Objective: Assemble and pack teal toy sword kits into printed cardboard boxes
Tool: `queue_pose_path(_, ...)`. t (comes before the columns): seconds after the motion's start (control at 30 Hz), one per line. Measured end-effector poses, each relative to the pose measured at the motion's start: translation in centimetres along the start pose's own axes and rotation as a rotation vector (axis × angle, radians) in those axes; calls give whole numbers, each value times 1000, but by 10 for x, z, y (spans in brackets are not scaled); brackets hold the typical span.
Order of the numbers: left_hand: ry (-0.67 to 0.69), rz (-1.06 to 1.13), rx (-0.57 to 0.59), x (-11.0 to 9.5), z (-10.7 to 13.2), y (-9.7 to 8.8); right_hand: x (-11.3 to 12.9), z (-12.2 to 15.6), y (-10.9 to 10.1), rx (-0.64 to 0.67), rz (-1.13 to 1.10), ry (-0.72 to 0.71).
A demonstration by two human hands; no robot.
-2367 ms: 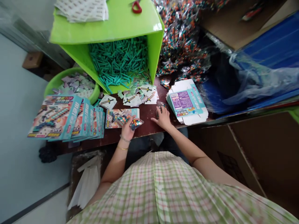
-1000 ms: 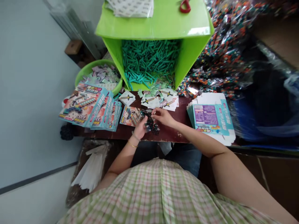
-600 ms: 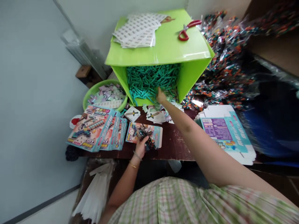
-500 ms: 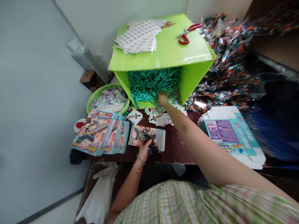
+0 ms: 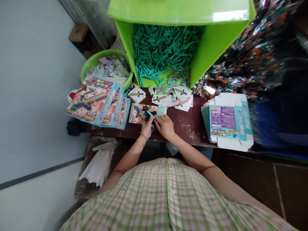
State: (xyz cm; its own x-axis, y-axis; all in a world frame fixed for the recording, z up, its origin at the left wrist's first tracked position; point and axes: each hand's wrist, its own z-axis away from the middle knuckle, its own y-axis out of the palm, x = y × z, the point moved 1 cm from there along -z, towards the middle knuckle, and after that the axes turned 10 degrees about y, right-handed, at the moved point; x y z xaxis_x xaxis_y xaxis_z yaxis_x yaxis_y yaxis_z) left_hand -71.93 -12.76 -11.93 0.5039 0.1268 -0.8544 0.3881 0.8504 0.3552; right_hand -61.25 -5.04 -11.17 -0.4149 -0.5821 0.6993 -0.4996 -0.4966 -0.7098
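Note:
My left hand (image 5: pixel 146 129) is closed on black perforated plates (image 5: pixel 145 109), held just above a flat printed box (image 5: pixel 136 115). A teal plastic stick (image 5: pixel 151 114) lies across the plates by my left thumb. My right hand (image 5: pixel 166 127) meets the left one, its fingers closed at the stick's lower end. Those fingertips are partly hidden. Beyond the hands lie cards with sword pictures (image 5: pixel 161 99) and small green packets (image 5: pixel 170 90). More teal sticks (image 5: pixel 166 48) fill a lime-green box (image 5: pixel 214 48) that faces me.
Printed boxes (image 5: pixel 90 99) are stacked at left, before a green basin (image 5: pixel 87 65) of small packets. Flattened cartons (image 5: pixel 227 122) lie at right. Behind them are clear bags of colourful beads (image 5: pixel 255 61). White strips (image 5: pixel 96 166) rest low on the left.
My right hand has come back from the lime-green box to my left hand. A teal stick now shows at the black plates. The view has tipped downward.

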Motion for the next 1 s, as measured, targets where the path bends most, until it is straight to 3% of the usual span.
queue_pose_path(0.1, 97, -10, -45, 1, 15, 9, 2, 18, -5, -43, -83, 2)
queue_pose_path(0.2, 153, -2, -33, 3, 32, 15, -5, 21, -11, -133, -412, 130)
queue_pose_path(0.3, 216, -67, 22, 4, 46, 18, -10, 33, -6, 8, -852, 374)
queue_pose_path(0.4, 247, -235, 213, 5, 53, 19, -21, 52, -3, 74, -1104, 560)
queue_pose_path(0.5, 336, -531, 481, 4, 48, 20, -46, 65, -19, -113, -1096, 647)
queue_pose_path(0.57, 457, -789, 574, 4, 40, 22, -68, 70, -38, -233, -1003, 683)
queue_pose_path(0.67, 548, -1052, 541, 1, 25, 24, -93, 76, -69, -297, -857, 673)
queue_pose_path(0.77, 604, -969, 448, -16, 22, 24, -99, 83, -97, -245, -762, 575)
queue_pose_path(0.9, 701, -712, 314, -71, 43, 19, -84, 88, -142, -184, -666, 376)
queue_pose_path(1.0, 601, -640, 328, -115, 64, 17, -66, 79, -182, -41, -656, 206)
